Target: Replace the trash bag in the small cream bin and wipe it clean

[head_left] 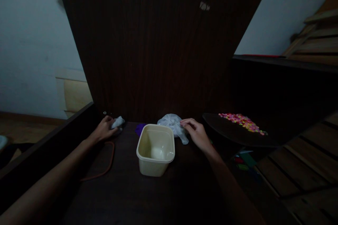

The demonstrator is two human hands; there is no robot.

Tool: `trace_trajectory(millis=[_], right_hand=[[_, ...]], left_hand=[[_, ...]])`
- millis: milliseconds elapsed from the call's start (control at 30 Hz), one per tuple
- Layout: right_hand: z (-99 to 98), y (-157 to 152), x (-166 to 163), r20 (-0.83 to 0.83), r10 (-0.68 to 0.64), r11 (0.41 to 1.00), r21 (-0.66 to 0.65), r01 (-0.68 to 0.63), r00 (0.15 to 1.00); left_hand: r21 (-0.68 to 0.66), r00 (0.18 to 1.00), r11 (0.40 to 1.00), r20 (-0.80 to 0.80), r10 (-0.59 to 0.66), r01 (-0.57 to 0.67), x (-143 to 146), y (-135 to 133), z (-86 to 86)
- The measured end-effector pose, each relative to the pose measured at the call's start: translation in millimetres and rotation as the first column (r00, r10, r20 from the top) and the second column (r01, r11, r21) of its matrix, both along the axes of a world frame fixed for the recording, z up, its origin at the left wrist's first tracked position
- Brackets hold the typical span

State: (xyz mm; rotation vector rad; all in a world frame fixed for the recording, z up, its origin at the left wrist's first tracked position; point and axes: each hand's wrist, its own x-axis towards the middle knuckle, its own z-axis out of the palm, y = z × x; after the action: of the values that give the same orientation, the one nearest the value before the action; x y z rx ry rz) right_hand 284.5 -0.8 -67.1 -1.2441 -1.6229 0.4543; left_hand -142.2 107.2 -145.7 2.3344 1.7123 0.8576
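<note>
A cream plastic tub stands upright on the dark wooden surface between my hands, nothing visible inside. Behind it lies a tied white plastic bag, partly hidden by the tub's rim. My right hand is at the bag's right side, its fingers bent and closed on the edge. On the left, my left hand has its fingers closed around a small pale crumpled plastic bundle. Something purple pokes out behind the tub's left corner.
A thin brown cord curves beside my left forearm. Colourful small pieces are heaped on a dark curved shelf at right. A tall dark wooden panel rises behind, and a raised board edges the left side.
</note>
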Motion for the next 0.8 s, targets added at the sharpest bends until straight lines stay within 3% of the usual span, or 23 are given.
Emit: trace_trajectory(millis=[167, 367, 500, 633, 800], right_hand=[[-34.7, 28, 13, 0.104, -0.129, 0.991, -0.02, 0.131, 0.986], [-43.1, 34, -6, 0.307, -0.147, 0.989, 0.031, 0.145, 0.94], [-42.2, 39, -18, 0.429, -0.168, 0.985, 0.032, 0.171, 0.887], [-45.6, 44, -25, 0.475, -0.195, 0.978, 0.025, 0.208, 0.858], [-47.6, 45, -23, 0.397, -0.221, 0.972, 0.017, 0.234, 0.891]], left_hand=[[-0.079, 0.999, 0.996, -0.01, -0.049, 0.049, 1, -5, 2.9], [-0.013, 1.0, 1.0, 0.018, -0.014, 0.014, 7, -20, 19.5], [0.139, 0.997, 0.99, 0.07, -0.035, 0.025, 23, -34, 43.2], [0.243, 0.982, 0.964, 0.128, -0.14, 0.106, 46, -55, 72.0], [0.28, 0.936, 0.909, 0.079, -0.342, 0.309, 76, -86, 105.4]])
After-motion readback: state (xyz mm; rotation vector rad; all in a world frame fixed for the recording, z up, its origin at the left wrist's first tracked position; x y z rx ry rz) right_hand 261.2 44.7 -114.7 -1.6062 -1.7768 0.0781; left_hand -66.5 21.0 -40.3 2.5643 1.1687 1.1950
